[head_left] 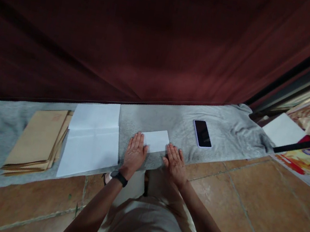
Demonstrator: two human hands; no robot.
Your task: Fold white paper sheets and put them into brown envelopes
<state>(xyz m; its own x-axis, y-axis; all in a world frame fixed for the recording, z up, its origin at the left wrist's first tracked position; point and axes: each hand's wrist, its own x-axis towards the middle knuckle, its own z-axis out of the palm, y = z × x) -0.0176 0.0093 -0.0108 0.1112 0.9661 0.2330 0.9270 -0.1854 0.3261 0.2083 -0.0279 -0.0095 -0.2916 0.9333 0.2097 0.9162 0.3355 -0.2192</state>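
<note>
Hands lay flat on a grey cloth (172, 121) spread over the tiled floor (247, 204), one at each side of a small folded paper (156, 140). The left hand (134, 153), with a black watch (119, 177) on its wrist, rested palm down with fingers straight and together, its fingertips touching the paper's left edge. The right hand (175, 161) lay the same way at the paper's lower right corner, fingers spread a little. Neither had a grip on anything; both were open and pressed flat.

Left of the left hand, a large white sheet (92, 139) with fold creases lay on the cloth, and beside that a stack of brown envelopes (38, 139). A dark phone (202, 133) lay face up on the cloth, to the right of the paper and apart from it. Dark red curtain (127, 35) hung behind the cloth. Farther right another white sheet (282, 130) rested near a colourful printed mat (309, 161). The person's light trousers (147, 226) showed between the arms.
</note>
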